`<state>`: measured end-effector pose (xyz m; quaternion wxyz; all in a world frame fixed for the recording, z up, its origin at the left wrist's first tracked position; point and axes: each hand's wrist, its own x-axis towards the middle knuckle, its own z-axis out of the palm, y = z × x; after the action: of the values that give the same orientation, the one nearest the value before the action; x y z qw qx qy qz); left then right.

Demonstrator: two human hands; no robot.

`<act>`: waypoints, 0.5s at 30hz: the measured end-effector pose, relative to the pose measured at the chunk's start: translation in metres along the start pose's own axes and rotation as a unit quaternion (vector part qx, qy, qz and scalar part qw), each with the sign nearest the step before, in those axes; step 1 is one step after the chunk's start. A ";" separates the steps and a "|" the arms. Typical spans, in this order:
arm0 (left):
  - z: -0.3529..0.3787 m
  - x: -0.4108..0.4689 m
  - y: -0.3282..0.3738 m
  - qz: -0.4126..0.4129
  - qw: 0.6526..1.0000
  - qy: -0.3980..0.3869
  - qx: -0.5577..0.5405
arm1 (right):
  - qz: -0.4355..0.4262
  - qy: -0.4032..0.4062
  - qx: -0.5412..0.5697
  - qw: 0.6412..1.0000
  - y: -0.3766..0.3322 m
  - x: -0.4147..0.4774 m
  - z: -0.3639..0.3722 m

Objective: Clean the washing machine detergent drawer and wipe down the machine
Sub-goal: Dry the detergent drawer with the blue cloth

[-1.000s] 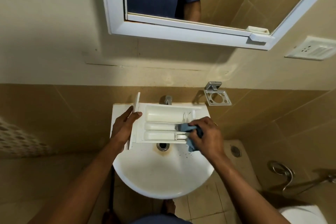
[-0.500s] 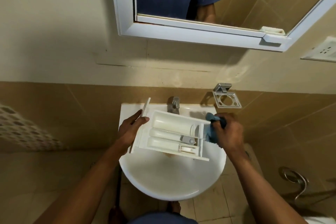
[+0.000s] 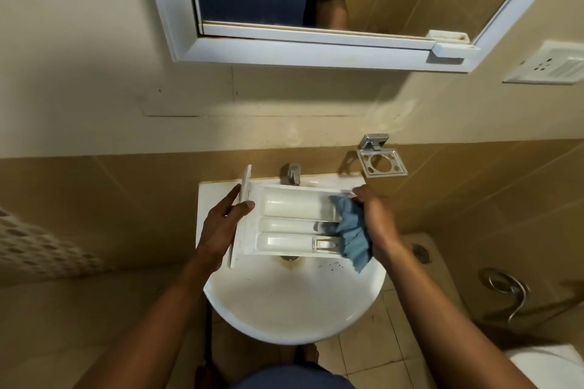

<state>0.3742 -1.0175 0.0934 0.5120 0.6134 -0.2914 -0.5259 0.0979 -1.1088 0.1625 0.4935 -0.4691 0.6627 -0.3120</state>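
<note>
Holds the drawer (image 3: 294,221) flat over the back of the sink (image 3: 294,309), stretched from the sink's left side to its right, left hand (image 3: 221,227) gripping the left end, right hand (image 3: 377,215) squeezing a blue cloth (image 3: 352,230) at the right end, nearest for wiping.

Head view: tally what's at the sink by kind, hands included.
hands: 2 (left hand, right hand)
detergent drawer: 1
blue cloth: 1
sink: 1
tap: 1
total: 6
</note>
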 end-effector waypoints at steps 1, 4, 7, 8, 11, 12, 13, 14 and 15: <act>0.003 -0.001 0.001 0.006 1.000 0.007 0.010 | 0.058 -0.039 0.025 0.997 -0.004 -0.002 0.007; 0.010 -0.006 -0.003 0.039 0.998 -0.003 0.053 | 0.163 -0.110 0.096 0.976 -0.008 -0.005 0.029; 0.013 -0.014 -0.009 0.091 0.990 -0.034 0.099 | 0.226 -0.139 0.193 0.945 -0.010 -0.005 0.041; 0.014 -0.016 -0.010 0.108 0.988 -0.046 0.105 | 0.236 -0.138 0.210 0.939 -0.009 -0.005 0.043; 0.014 -0.019 -0.015 0.149 0.978 -0.062 0.132 | 0.231 -0.122 0.231 0.937 -0.001 -0.006 0.043; 0.013 -0.021 -0.015 0.159 0.974 -0.062 0.150 | 0.218 -0.122 0.228 0.941 0.002 -0.007 0.040; 0.011 -0.022 -0.016 0.170 0.968 -0.062 0.175 | 0.203 -0.127 0.226 0.944 0.005 -0.008 0.037; 0.009 -0.022 -0.017 0.178 0.961 -0.064 0.201 | 0.192 -0.134 0.226 0.946 0.008 -0.009 0.034; 0.006 -0.023 -0.017 0.180 0.955 -0.067 0.225 | 0.179 -0.140 0.231 0.946 0.011 -0.011 0.031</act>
<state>0.3590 -0.9940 0.0855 0.4261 0.6136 -0.5413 -0.3860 0.1246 -1.0934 0.1472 0.7238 -0.2546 0.5696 -0.2945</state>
